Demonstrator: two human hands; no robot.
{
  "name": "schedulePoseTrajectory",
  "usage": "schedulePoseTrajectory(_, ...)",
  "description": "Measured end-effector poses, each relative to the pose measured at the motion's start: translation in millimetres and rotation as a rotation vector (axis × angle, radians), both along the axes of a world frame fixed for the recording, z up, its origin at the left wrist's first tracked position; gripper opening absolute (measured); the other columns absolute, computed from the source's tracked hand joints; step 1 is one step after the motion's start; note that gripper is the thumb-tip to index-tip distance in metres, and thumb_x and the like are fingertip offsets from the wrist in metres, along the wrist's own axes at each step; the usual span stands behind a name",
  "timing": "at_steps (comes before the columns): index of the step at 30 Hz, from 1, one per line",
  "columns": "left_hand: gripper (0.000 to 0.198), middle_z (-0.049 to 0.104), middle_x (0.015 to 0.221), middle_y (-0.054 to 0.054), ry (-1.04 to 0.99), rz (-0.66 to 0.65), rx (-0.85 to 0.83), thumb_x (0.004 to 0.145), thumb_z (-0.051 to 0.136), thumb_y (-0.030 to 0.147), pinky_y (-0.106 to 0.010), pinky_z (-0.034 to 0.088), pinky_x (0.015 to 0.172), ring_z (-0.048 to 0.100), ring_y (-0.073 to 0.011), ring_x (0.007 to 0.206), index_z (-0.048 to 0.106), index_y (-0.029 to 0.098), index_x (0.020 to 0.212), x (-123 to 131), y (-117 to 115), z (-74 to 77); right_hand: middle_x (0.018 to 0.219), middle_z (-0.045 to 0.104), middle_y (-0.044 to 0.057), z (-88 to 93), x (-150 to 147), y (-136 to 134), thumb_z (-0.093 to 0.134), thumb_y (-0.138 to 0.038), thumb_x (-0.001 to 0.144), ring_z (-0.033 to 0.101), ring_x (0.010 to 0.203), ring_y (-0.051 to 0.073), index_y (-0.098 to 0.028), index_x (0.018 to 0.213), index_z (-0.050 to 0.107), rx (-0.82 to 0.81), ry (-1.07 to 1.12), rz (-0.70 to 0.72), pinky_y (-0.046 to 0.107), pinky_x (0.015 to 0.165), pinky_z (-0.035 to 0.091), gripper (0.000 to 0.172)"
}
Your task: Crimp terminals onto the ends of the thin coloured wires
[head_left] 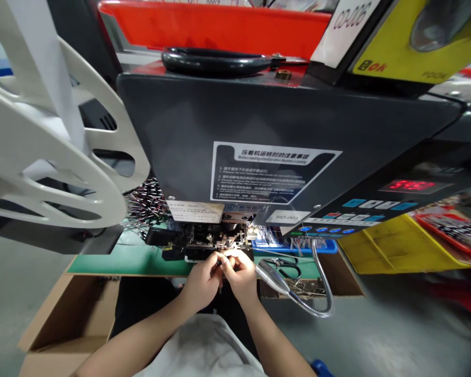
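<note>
My left hand (202, 280) and my right hand (239, 275) meet just below the crimping head of a terminal crimping machine (259, 141). Their fingertips pinch a thin dark wire (219, 263) together, and its exact end is too small to make out. Bundles of finished wires with metal ends (145, 204) stick out behind the machine on the left. A white plastic terminal reel (51, 152) stands at the upper left. The green work mat (118, 263) lies under the machine, left of my hands.
Steel scissors (286, 268) lie right of my hands, beside a gooseneck lamp (272, 275) pointing left toward them. A red digital counter (406, 185) glows on the machine's panel. A yellow tray (396, 246) sits at right, and a cardboard box (68, 319) at lower left.
</note>
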State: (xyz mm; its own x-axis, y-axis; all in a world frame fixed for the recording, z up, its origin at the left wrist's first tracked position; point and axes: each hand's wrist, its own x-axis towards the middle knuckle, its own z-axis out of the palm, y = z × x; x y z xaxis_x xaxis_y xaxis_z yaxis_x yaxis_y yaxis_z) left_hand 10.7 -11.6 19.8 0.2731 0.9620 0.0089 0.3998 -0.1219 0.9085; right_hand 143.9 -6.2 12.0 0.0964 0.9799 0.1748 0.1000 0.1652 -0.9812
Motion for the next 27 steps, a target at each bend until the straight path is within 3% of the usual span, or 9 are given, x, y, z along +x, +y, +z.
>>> schedulePoseTrajectory(9, 0.011, 0.061, 0.061, 0.004, 0.023, -0.009, 0.013, 0.094, 0.044, 0.02, -0.023, 0.042, 0.058, 0.061, -0.0152, 0.056, 0.054, 0.022, 0.093, 1, -1, 4.9, 0.054, 0.04, -0.007, -1.9, -2, 1, 0.059, -0.03, 0.087, 0.036, 0.045, 0.01, -0.019, 0.076, 0.058, 0.021, 0.009, -0.048, 0.023, 0.043, 0.037, 0.016)
schedulePoseTrajectory(17, 0.011, 0.066, 0.071, 0.0, 0.053, 0.031, 0.069, 0.09, 0.049, 0.017, -0.024, 0.041, 0.06, 0.064, -0.0181, 0.064, 0.057, 0.022, 0.096, 0, -2, -5.5, 0.054, 0.041, -0.007, 3.2, -2, 1, 0.064, -0.026, 0.084, 0.038, 0.047, 0.01, -0.019, 0.079, 0.064, 0.012, 0.011, -0.02, 0.024, 0.048, 0.038, 0.008)
schedulePoseTrajectory(27, 0.013, 0.058, 0.062, 0.004, -0.104, -0.018, 0.04, 0.098, 0.042, 0.026, -0.02, 0.045, 0.055, 0.058, -0.0117, 0.055, 0.052, 0.02, 0.092, 1, -2, -2.3, 0.062, 0.054, -0.002, 3.7, -3, -5, 0.062, -0.037, 0.089, 0.049, 0.044, 0.011, -0.02, 0.074, 0.053, -0.067, 0.166, 0.053, 0.024, 0.039, 0.044, 0.024)
